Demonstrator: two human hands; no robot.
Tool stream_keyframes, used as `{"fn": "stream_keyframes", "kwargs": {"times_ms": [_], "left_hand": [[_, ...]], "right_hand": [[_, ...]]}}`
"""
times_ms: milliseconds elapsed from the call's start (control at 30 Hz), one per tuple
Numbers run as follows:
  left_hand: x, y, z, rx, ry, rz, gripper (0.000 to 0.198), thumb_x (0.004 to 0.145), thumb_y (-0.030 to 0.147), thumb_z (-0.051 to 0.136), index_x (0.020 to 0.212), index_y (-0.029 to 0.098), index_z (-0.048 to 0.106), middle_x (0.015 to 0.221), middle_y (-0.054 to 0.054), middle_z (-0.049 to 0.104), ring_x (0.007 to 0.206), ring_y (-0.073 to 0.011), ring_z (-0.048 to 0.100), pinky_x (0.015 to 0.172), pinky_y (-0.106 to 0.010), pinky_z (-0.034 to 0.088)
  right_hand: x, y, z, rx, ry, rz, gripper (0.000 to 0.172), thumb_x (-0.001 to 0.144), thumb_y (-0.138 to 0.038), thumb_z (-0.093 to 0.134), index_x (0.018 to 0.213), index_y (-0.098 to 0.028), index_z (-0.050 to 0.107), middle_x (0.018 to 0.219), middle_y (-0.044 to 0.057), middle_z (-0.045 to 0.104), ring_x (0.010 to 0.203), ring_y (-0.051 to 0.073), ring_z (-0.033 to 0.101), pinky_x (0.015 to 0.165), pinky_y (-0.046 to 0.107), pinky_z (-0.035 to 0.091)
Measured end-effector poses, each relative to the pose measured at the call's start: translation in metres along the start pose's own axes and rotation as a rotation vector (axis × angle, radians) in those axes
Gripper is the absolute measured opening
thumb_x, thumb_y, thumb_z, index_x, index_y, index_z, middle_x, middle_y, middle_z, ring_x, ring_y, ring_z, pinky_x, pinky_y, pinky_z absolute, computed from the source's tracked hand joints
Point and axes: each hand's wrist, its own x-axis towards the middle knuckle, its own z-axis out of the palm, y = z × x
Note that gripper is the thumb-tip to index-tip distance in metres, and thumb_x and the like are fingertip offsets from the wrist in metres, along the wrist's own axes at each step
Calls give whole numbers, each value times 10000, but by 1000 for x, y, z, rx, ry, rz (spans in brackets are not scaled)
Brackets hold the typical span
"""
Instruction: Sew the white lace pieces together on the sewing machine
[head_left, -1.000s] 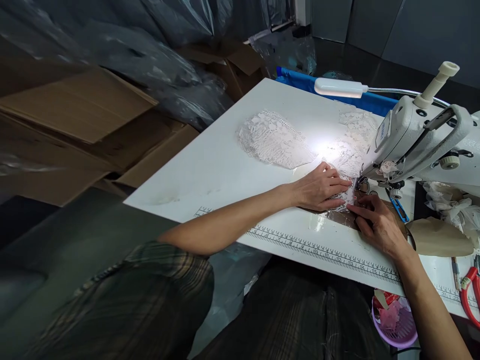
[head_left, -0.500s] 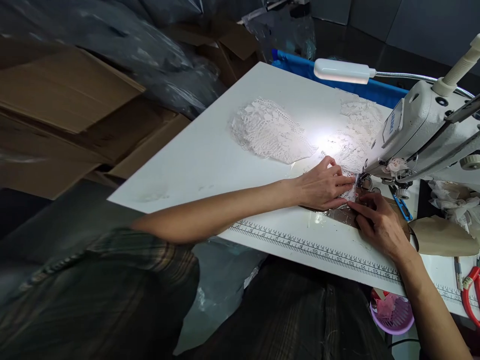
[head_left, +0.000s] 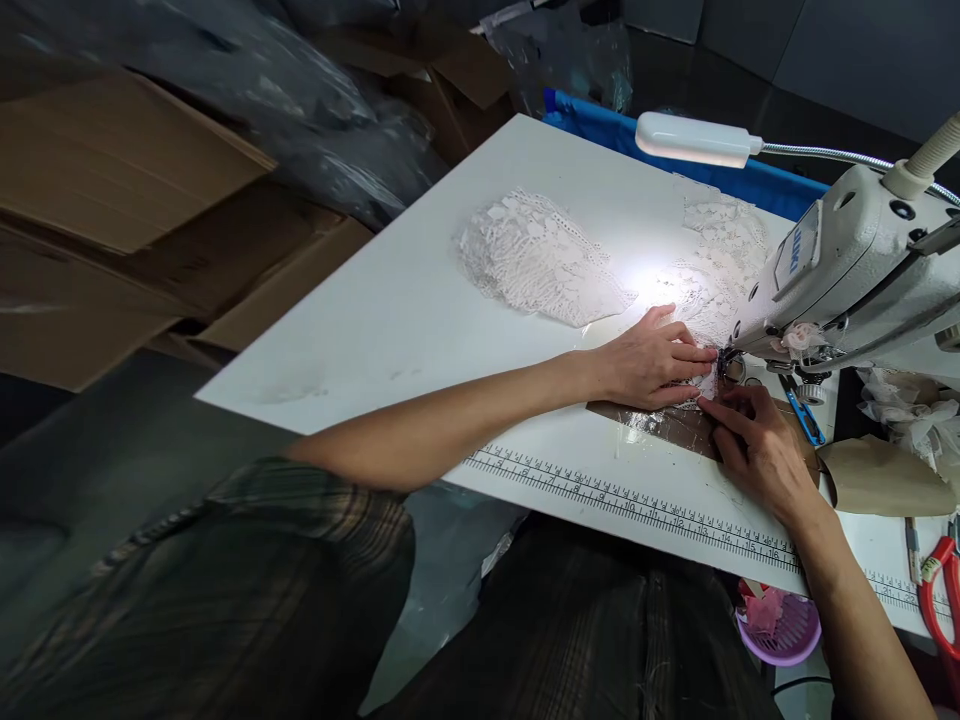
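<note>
My left hand (head_left: 651, 362) lies with fingers stretched out over white lace fabric (head_left: 705, 388), right beside the needle area of a white sewing machine (head_left: 825, 250). The lace under the fingers is mostly covered. My right hand (head_left: 761, 440) is at the near edge of that lace, thumb and index finger bent toward each other; whether they pinch the edge cannot be made out. A pile of white lace pieces (head_left: 536, 260) lies to the left on the white table (head_left: 390, 320). More lace (head_left: 724, 240) is spread behind my left hand.
A lit lamp (head_left: 697, 138) hangs over the table. A blue cutter (head_left: 802, 410), brown paper (head_left: 885, 475) and red-handled scissors (head_left: 934, 590) lie to the right. A printed ruler (head_left: 630, 500) runs along the front edge. Below is a purple basket (head_left: 795, 640); cardboard boxes (head_left: 135, 160) stand left.
My left hand has shifted very slightly toward the needle, its fingers still flat on the lace. My right hand stays almost in place. The camera view has moved a little.
</note>
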Motion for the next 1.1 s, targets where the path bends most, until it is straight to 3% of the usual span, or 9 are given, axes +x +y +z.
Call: {"fn": "stream_keyframes", "kwargs": {"times_ms": [700,900,1100], "left_hand": [[3,-2,6,55,28,64,295,1025,360,488,1220,249,681,1355,-82,667,1123,-284,636,1079,-641,366],[6,7,-1,171,53,95,258,1008,296,498,1138,183,689,1208,-108,705,1016,-234,662,1129,-591,369],[7,7,-2,96,82,174,241,1035,246,476,1015,208,713,1067,-44,756,917,-166,672,1102,-483,405]], "right_hand": [[1,2,3,117,65,72,344,916,-201,507,1086,-291,793,1034,72,614,893,190,644,829,365,598],[0,2,6,115,74,89,348,921,-209,501,1103,-287,787,1045,77,624,908,202,647,824,379,600],[1,2,2,105,59,60,355,928,-202,497,1121,-285,782,1041,77,614,916,200,647,823,368,593]]}}
